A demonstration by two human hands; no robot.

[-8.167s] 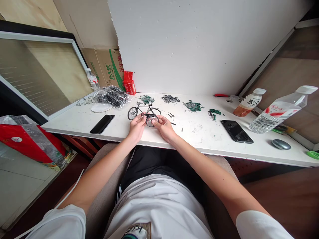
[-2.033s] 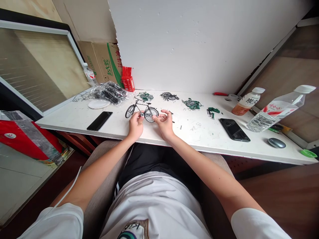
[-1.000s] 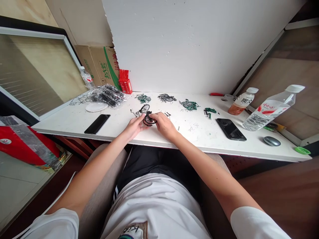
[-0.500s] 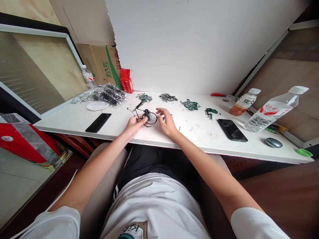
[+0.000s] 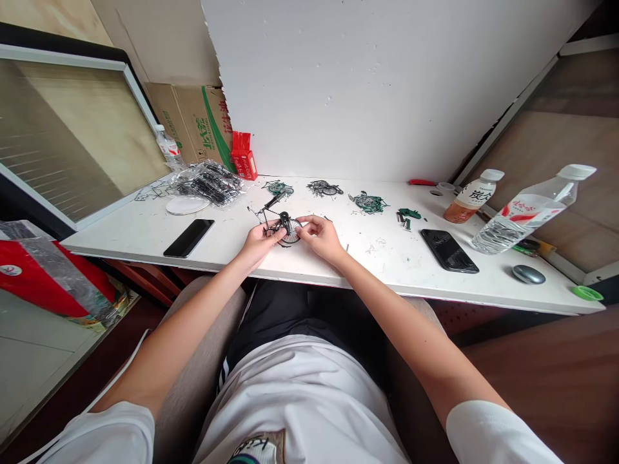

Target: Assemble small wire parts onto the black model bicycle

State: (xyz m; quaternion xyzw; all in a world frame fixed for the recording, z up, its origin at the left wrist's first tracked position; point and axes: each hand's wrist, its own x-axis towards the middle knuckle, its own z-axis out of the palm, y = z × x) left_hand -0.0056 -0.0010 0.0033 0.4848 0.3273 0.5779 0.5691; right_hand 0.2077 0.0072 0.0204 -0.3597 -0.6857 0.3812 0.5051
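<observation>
A small black model bicycle [image 5: 284,218] is held up near the front edge of the white table [image 5: 309,270]. My left hand [image 5: 259,245] is closed on its lower middle, thumb across the frame beside the wheel. From the other side, my right hand [image 5: 323,238] pinches the rim of the spoked wheel between thumb and fingers. Behind it lie piles of small parts: a green one [image 5: 279,189], a black one [image 5: 325,187] and another green one [image 5: 368,203]. Loose green pieces [image 5: 409,214] are to their right.
A black phone [image 5: 189,238] lies left of my hands, another dark phone [image 5: 449,251] right. Bagged black parts [image 5: 210,183] and a white disc [image 5: 187,205] are at back left. A tea bottle [image 5: 474,196], a water bottle [image 5: 529,209] and a mouse [image 5: 529,274] stand or lie at right.
My right hand has moved left onto the bicycle's wheel, its fingers closing from apart to a pinch. My left hand keeps its hold.
</observation>
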